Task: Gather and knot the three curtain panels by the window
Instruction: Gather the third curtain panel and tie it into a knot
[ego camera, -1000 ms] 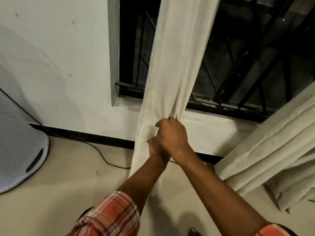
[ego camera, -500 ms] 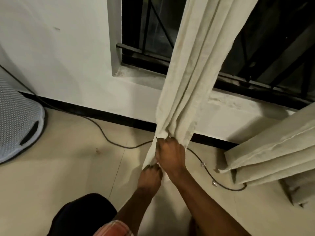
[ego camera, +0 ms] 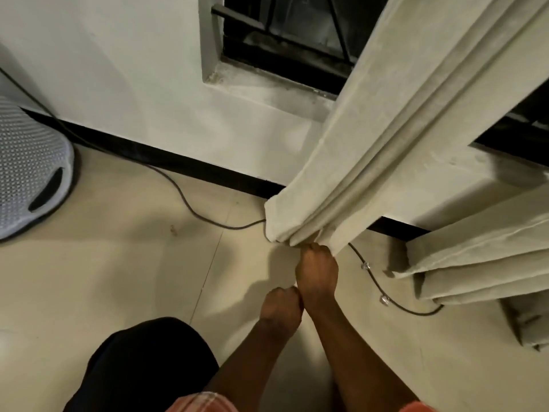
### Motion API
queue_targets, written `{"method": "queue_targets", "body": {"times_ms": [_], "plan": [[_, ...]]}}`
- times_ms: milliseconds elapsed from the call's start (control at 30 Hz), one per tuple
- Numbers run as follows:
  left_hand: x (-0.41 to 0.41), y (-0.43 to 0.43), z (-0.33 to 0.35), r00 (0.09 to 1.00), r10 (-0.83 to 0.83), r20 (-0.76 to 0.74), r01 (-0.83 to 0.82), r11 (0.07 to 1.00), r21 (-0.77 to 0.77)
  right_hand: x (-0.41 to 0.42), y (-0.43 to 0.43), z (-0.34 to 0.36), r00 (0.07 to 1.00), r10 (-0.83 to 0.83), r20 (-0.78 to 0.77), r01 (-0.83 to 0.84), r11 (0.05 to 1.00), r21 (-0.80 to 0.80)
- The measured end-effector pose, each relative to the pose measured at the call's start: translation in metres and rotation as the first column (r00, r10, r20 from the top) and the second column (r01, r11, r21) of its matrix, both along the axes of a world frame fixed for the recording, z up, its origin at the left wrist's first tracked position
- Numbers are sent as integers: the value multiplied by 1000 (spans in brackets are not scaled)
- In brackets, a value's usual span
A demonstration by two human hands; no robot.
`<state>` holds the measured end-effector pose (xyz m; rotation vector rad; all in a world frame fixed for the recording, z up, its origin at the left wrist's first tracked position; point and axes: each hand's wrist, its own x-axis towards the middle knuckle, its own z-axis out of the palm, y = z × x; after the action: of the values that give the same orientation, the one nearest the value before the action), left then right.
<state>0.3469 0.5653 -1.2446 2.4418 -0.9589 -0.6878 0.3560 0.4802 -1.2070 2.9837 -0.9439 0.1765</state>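
A cream curtain panel (ego camera: 386,144) hangs from the upper right down in front of the window (ego camera: 297,34), bunched into folds. My right hand (ego camera: 318,272) grips the gathered bottom hem just above the floor. The panel's left corner hangs free beside that hand. My left hand (ego camera: 280,304) is curled into a fist against my right wrist, lower down, and no fabric shows in it. Another cream curtain (ego camera: 481,263) lies folded at the right, its end resting on the floor.
A black cable (ego camera: 190,203) with small clips runs over the tiled floor under the curtain. A grey perforated plastic object (ego camera: 26,168) stands at the far left by the black skirting (ego camera: 178,162). My dark-clothed knee (ego camera: 142,367) is below.
Both hands slid down the panel from sill height to its bottom hem as the view tipped downward. My left hand no longer holds the lower fabric.
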Motion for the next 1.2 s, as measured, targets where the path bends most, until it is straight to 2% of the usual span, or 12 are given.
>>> {"method": "queue_targets", "body": {"times_ms": [67,100,233,367,467,500,567,633,767,833,1000,1200], "plan": [[15,9,6,999,36,10,-37,986,160,-10,2,-1,992,121,41,-123,992,39],[22,11,10,989,145,10,-145,983,113,-14,2,-2,982,173,71,-177,983,42],[57,5,62,898,427,102,-369,860,-352,-32,7,4,963,203,180,-213,976,43],[48,4,117,790,428,439,40,679,-733,-57,13,24,897,196,397,-189,980,-57],[17,-2,164,664,427,613,402,488,-775,-34,43,92,764,69,642,-73,997,-20],[12,-8,182,618,437,653,460,473,-752,-26,47,114,808,-39,588,17,999,43],[16,-18,216,542,444,714,450,564,-693,-31,42,107,819,-27,574,95,992,-89],[33,-27,244,479,432,764,317,726,-610,-45,32,75,875,179,450,-116,980,-164],[70,-45,294,492,516,701,161,737,-656,-55,17,41,953,103,287,-118,992,38],[89,-58,307,522,545,656,104,723,-683,-49,16,45,950,108,292,-126,991,42],[118,-78,319,796,501,339,-53,616,-786,-37,7,45,941,120,317,-117,993,-28],[118,-74,282,858,467,214,-183,667,-723,-2,-8,60,964,96,249,-86,995,-51]]}}
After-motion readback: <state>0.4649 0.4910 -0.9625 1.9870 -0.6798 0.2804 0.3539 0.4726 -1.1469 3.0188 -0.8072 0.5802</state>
